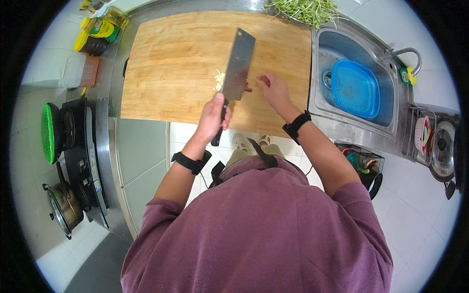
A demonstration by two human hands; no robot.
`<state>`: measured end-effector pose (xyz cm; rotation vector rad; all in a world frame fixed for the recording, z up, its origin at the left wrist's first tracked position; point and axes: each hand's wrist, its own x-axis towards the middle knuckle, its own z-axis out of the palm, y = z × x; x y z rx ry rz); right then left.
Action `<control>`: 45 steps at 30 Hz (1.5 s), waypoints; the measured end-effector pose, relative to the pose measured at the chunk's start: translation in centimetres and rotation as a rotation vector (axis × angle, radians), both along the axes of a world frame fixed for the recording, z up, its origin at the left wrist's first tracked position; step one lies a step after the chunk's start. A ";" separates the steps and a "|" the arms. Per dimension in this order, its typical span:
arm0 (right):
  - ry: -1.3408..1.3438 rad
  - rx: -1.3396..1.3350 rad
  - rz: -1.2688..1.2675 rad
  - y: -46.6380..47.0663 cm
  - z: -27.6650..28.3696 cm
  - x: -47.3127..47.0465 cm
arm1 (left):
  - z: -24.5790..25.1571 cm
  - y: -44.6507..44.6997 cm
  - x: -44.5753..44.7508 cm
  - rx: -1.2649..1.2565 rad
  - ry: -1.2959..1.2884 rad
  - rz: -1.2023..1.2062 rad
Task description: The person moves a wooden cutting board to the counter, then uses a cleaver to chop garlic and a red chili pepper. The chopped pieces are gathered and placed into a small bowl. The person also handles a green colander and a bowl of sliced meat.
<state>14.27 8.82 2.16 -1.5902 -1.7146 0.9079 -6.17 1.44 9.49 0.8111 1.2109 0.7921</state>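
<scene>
My left hand (213, 116) grips the black handle of a Chinese cleaver (239, 66), whose broad blade points away from me over a wooden cutting board (168, 58). Chopped pale pieces, perhaps garlic (219, 80), lie at the blade's left side. Small reddish-brown pieces (248, 89) show at its right edge, partly hidden by the blade. My right hand (274, 91) hovers just right of those pieces with its fingers curled together. Whether anything is pinched in its fingertips is too small to tell.
A steel sink (322, 100) at the right holds a blue plastic basin (357, 89). Sprouts (306, 11) are heaped behind the board's far right corner. Jars (104, 29) stand at the far left, with a gas stove (97, 157) and a lidded pot (66, 208) nearer.
</scene>
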 end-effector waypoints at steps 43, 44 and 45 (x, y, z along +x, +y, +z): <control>0.028 0.408 -0.006 -1.6 4.1 -0.5 | -2.6 -2.0 -7.0 0.404 0.421 -0.065; 0.174 0.380 -0.092 -2.4 4.7 0.0 | -2.9 -1.8 -7.5 0.390 0.554 -0.054; 0.300 0.304 -0.172 -3.4 5.4 0.6 | -3.2 -1.6 -8.2 0.378 0.686 -0.036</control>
